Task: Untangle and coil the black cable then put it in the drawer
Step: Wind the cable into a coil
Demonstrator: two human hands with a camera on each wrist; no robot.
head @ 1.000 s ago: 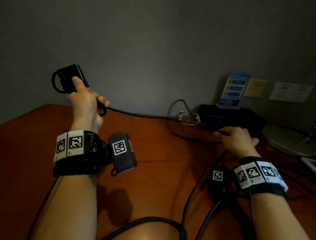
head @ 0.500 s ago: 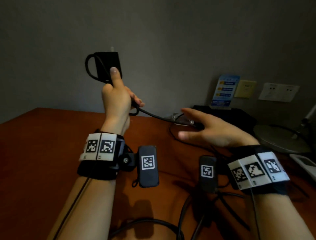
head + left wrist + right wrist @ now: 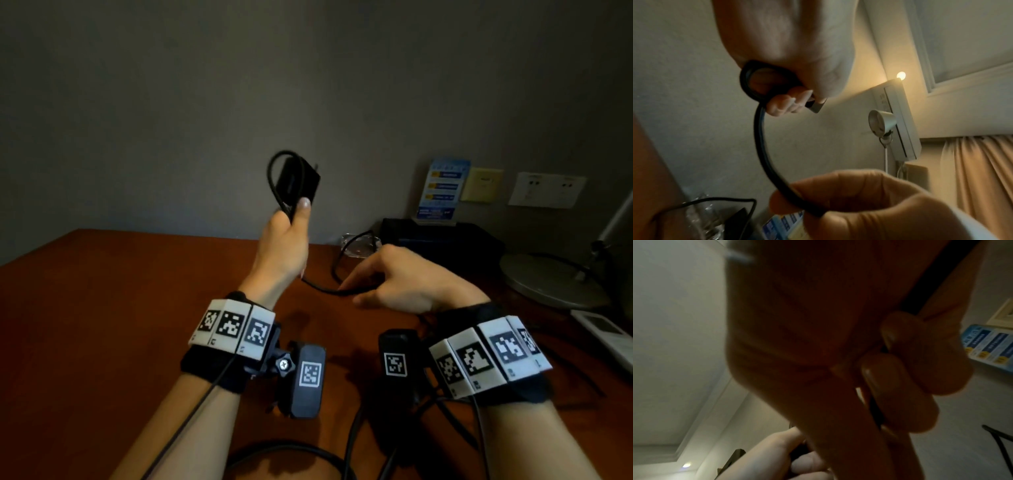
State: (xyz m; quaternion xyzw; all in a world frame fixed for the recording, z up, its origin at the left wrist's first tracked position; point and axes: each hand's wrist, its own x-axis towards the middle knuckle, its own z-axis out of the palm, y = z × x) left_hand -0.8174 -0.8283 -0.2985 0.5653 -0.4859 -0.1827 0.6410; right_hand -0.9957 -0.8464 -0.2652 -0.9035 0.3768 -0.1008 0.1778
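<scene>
My left hand is raised above the brown table and grips a black power adapter with loops of the black cable against it. From that hand the black cable curves down to my right hand, which pinches it just above the table. In the right wrist view the cable runs between the curled fingers of that hand. More cable trails back toward a glass. No drawer is in view.
A clear glass and a black tray stand at the back by the wall, with a blue card behind. A lamp's round base sits at the right. Camera cords cross the near table.
My left hand has swung right and lower with the adapter. My right hand, spread half a second ago, has come down and closed its fingers on the cable near the left hand.
</scene>
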